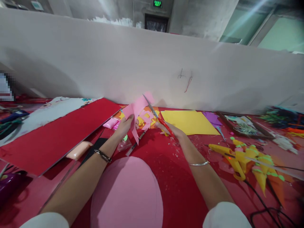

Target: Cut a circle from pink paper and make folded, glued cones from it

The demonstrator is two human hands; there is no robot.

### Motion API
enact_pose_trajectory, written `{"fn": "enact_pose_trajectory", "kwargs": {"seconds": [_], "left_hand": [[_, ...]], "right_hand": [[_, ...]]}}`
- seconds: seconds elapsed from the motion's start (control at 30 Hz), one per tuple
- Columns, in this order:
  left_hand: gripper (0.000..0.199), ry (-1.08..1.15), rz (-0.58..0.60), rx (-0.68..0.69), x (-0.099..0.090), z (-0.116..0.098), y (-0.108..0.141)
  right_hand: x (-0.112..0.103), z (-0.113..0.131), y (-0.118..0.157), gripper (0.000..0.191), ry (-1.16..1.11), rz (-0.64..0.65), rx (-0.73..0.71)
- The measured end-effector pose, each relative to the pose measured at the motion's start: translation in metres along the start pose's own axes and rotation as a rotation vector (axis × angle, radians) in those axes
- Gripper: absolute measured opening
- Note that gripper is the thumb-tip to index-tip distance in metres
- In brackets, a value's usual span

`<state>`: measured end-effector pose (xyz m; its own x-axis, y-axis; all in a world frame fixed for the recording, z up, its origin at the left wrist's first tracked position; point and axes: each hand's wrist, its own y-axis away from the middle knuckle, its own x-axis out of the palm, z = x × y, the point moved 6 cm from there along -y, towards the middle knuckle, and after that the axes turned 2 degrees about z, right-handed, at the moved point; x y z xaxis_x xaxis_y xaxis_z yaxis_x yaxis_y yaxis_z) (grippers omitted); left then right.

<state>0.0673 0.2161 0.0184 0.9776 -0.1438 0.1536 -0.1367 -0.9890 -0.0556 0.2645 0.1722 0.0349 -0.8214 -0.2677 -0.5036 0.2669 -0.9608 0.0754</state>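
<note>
Head view: pink paper (138, 105) in left grip (124, 127), extending mostly beyond it.

Both arms in from the near edge, converging toward far middle. Left forearm (80, 177) slants in from near left, right forearm (201, 174) from near right. Left hand (127, 125) in a pinch grip, thumb uppermost, other fingers mostly hidden. Right hand (175, 130) curled in a grip, fingertips toward the left, partly covered. Hands apart, near each other, neither touching.
</note>
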Motion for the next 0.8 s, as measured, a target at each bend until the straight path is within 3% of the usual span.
{"fn": "enact_pose_trajectory", "kwargs": {"seconds": [0.37,0.8], "left_hand": [[0.03,-0.092,0.078,0.033,-0.001,0.0,-0.002],[0.027,-0.093,0.036,-0.094,-0.012,0.007,-0.004]], "right_hand": [[0.006,-0.003,-0.005,0.058,-0.163,-0.058,0.063],[0.011,-0.014,-0.015,0.065,-0.228,-0.059,0.23]]}}
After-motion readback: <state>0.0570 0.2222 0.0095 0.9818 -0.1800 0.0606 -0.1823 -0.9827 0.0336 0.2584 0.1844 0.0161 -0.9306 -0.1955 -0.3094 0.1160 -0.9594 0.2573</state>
